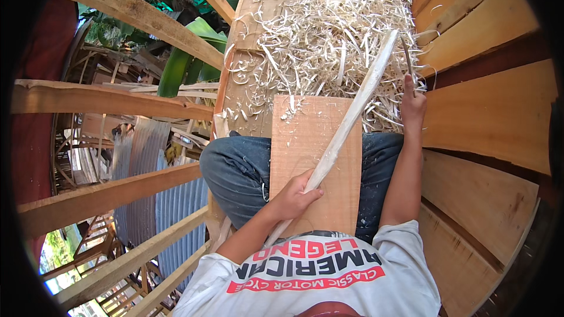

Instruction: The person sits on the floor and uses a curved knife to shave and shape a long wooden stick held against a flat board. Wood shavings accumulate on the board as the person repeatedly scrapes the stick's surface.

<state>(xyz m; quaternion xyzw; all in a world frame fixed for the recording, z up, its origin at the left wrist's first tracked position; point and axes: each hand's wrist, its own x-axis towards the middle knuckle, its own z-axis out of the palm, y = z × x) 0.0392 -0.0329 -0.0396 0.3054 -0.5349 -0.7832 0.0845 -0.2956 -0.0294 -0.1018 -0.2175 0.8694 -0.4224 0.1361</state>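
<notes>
My left hand (296, 195) is closed round the lower part of a long, pale whittled stick (358, 103). The stick slants up and away to the right, and its lower end reaches down against my shirt. Off to the right, my right hand (413, 107) grips a knife with a thin dark blade (406, 53). My thumb lies along the knife, and its handle is mostly hidden in my fist. The blade points away from me, beside the stick's far end and apart from it. Across my lap lies a flat wooden board (317, 141), under the stick, with a few shavings on it.
Curly wood shavings (305, 29) lie thick over the plank floor (245, 76) ahead of me. Wooden slats (111, 98) form an open railing at left. A wall of planks (487, 117) stands close on the right. Corrugated sheets (182, 217) and banana leaves (176, 70) show beyond the railing.
</notes>
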